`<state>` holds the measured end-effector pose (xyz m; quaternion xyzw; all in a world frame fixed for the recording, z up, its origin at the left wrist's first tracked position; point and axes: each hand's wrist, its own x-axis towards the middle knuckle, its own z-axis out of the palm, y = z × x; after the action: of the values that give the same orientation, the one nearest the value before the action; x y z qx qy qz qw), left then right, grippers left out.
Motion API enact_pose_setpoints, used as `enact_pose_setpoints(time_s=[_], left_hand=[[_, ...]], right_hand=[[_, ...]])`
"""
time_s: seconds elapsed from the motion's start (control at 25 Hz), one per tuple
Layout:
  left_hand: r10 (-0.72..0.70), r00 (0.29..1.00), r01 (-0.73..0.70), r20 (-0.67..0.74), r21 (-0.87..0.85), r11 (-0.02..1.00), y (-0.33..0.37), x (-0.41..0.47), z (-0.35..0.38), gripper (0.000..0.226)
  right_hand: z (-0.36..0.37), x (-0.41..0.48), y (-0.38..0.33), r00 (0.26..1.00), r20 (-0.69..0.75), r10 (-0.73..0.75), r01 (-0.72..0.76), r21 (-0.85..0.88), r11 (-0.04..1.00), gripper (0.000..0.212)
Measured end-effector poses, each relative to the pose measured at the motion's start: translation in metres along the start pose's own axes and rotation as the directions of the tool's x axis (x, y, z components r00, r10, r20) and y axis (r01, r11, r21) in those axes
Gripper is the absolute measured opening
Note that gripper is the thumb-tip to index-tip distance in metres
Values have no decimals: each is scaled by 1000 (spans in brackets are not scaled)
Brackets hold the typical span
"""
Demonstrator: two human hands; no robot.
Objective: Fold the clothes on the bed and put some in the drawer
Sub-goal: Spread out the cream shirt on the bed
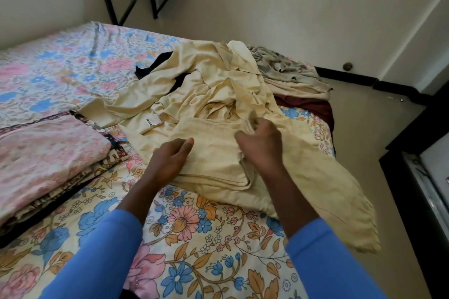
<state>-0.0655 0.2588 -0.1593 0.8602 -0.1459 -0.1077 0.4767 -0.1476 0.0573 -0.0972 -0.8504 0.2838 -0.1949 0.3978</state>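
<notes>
We see a pale yellow garment (218,109), crumpled and half folded, with a white label, lying on the floral bed (194,238). Our right hand (260,143) pinches a fold of it; our left hand (170,160) rests open and flat on its edge. Left of it sits a folded pink stack (48,153).
</notes>
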Motion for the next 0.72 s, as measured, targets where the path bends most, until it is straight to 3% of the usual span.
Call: enact_pose_setpoints(time_s=[0.08, 0.16, 0.24, 0.32, 0.4, 0.44, 0.52, 0.6, 0.64, 0.72], left_hand=[[-32, 980, 29, -195, -19, 999, -14, 1, -6, 54], [-67, 953, 64, -295, -20, 998, -19, 4, -6, 59], [-72, 927, 139, -368, 160, 977, -22, 7, -4, 64], [-84, 908, 246, -411, 358, 901, -26, 12, -3, 63], [46, 895, 166, -444, 427, 889, -22, 15, -1, 57], [166, 895, 44, -413, 453, 890, -16, 15, 5, 54], [313, 938, -204, -148, 494, 845, -6, 18, 26, 57], [230, 957, -289, 176, 550, 784, -8, 21, 46, 67], [145, 957, -266, 251, 565, 781, -13, 24, 50, 71], [36, 969, -170, 245, 549, 818, -22, 29, 43, 74]], right_hand=[[51, -5, -29, 995, 75, -59, 68, -128, 989, 45], [97, -14, -39, 956, 294, 7, 68, -245, 967, 50], [117, -20, -37, 905, 424, 12, 94, -228, 969, 51], [111, -17, -29, 949, 277, -150, 205, -182, 962, 39], [101, -8, -8, 938, 86, -337, 347, -301, 888, 37], [97, -3, 4, 930, 124, -346, 367, -370, 854, 45], [97, 3, 26, 905, 382, -188, 373, -499, 783, 75], [101, -1, 47, 866, 492, -86, 400, -580, 710, 101], [102, -7, 57, 873, 481, -81, 385, -578, 719, 106], [100, -20, 67, 925, 359, -124, 292, -466, 835, 109]])
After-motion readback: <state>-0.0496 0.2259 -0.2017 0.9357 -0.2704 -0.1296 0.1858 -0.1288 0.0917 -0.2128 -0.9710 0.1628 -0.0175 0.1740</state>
